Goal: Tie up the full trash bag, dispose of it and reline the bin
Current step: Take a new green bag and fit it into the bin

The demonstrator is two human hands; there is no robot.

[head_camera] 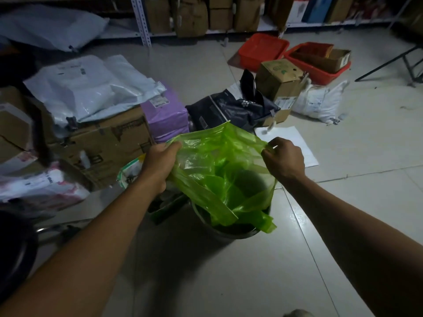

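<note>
Green bag [219, 170] held open over the bin [231, 233], both hands on the plastic.

Left hand [160, 167] grips the bag's left edge, fingers curled into the film; right hand [285, 160] pinches the right edge, and the translucent mouth spreads between them while the bag's lower end droops inside the dark round bin on the pale tiled floor [229, 282]. Behind, a black pouch [231, 108] slumps beside a purple pack [166, 115]; white mailers [91, 88] lie on a cardboard box [109, 143] at left. Two red trays [263, 50] sit farther back, below shelving [206, 17] stacked with cartons, and a white sheet [297, 143] lies flat just past the right hand.
</note>
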